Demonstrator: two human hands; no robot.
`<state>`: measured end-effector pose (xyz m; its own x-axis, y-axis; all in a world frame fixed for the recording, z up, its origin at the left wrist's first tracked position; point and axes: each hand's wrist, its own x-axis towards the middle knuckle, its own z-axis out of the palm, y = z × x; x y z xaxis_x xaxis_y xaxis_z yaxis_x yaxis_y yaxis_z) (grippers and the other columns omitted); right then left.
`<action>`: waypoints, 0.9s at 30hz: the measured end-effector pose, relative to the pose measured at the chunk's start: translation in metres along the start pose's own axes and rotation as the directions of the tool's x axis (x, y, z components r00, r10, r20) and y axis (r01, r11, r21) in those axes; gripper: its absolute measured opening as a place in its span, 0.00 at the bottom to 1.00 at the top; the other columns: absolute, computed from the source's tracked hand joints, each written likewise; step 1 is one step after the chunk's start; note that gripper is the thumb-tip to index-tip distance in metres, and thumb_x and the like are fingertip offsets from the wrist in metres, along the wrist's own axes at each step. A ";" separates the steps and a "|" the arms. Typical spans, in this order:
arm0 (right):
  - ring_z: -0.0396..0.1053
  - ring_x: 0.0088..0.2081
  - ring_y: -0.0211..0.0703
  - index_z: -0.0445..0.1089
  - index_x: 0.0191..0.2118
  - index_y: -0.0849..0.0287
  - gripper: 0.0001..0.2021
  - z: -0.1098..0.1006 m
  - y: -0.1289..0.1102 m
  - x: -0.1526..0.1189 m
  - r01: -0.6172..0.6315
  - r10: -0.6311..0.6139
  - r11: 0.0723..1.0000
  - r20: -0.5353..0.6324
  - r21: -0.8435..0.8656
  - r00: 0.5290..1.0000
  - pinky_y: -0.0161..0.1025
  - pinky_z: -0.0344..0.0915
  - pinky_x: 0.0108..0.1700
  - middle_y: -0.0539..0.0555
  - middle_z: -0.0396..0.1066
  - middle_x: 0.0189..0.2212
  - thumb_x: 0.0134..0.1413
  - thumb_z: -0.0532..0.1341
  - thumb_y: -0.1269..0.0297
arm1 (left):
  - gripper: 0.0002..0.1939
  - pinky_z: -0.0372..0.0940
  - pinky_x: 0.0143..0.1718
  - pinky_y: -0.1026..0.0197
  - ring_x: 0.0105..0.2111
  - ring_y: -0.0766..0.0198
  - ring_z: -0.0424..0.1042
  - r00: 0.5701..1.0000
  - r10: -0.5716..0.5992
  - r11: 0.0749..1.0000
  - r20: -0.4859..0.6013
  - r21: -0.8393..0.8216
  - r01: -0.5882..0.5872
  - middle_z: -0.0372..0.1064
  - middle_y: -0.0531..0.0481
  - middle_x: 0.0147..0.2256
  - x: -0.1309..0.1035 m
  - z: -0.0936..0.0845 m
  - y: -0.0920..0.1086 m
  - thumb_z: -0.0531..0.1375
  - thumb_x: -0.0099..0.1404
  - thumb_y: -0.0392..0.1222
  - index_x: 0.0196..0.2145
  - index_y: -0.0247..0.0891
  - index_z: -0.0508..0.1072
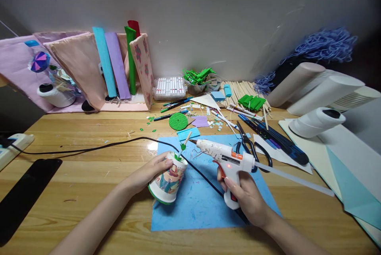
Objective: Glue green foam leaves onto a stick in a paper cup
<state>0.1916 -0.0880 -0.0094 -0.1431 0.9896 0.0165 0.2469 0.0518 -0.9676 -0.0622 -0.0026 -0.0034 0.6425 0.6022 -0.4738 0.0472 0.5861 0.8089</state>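
Observation:
My left hand is wrapped round a white paper cup with a coloured picture and a green rim, tilted upside down over a blue sheet. A small stick with green leaf pieces stands up from the cup's base. In my right hand is a white glue gun, a finger at its red trigger, its red light lit. Its nozzle points left, close to the stick; whether they touch I cannot tell. A clear glue stick juts from the gun's back.
A black cable crosses the table and the blue sheet. Black scissors lie right of the gun, near a blue cutter. Behind are a green disc, paper scraps and markers. A black phone lies at left.

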 end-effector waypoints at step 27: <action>0.64 0.23 0.40 0.71 0.38 0.59 0.18 0.003 -0.013 -0.008 0.006 0.036 0.958 -0.143 0.286 0.989 0.37 0.67 0.24 0.57 0.71 0.29 0.53 0.57 0.48 | 0.20 0.61 0.36 0.63 0.32 0.65 0.65 0.965 0.212 0.882 -0.153 0.456 -0.121 0.65 0.52 0.32 -0.013 0.015 0.013 0.63 0.55 0.52 0.39 0.38 0.63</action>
<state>0.1867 -0.0965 0.0023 0.0041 0.9998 0.0170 -0.0383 0.0171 -0.9991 -0.0582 -0.0108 0.0189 0.5135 0.7881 -0.3394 0.3128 0.1965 0.9293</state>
